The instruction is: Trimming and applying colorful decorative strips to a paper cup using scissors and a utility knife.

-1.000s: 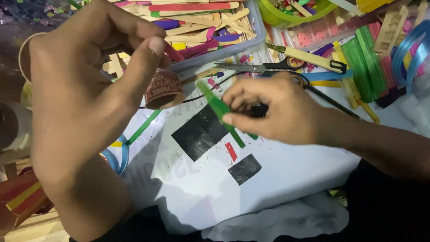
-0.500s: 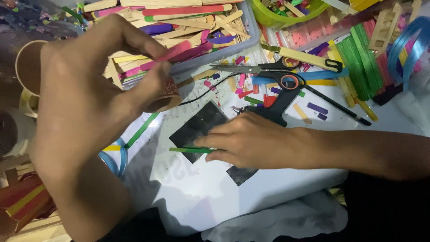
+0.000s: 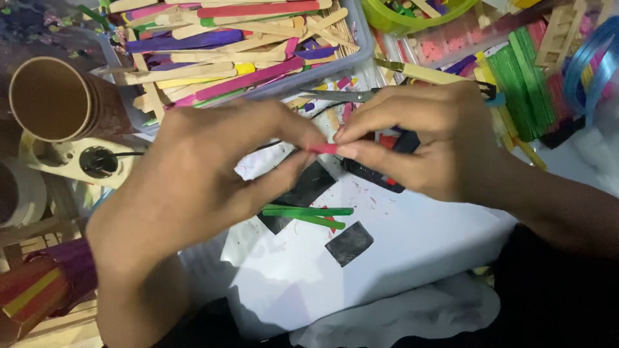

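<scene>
both hands meet over the middle of the tabletop, pinching one small red stick piece (image 3: 324,149) between them. the left hand (image 3: 213,174) grips its left end with thumb and fingertips closed on it, and the right hand (image 3: 419,142) is clenched on the other end the same way, so the piece hangs in the air above the white sheet (image 3: 400,251), touching nothing else.

as for progress, it looks early to middling: two green sticks (image 3: 308,214) lie side by side on the sheet with a tiny red bit beside them, and black squares (image 3: 349,243) rest nearby, all loose as far as i can tell. nothing joined or built shows on the sheet, so most of the work seems left.

the clear plastic bin (image 3: 364,45) at the top is heaped with craft sticks (image 3: 238,38), plain wood, pink, purple, yellow and red. a green bowl (image 3: 387,19) beyond it holds small coloured bits, too small to tell. a brown paper cup (image 3: 55,96) lies tilted at the left, empty. scissors (image 3: 348,95) rest just behind the hands, and a bundle of green sticks (image 3: 516,84) sits to the right.
</scene>
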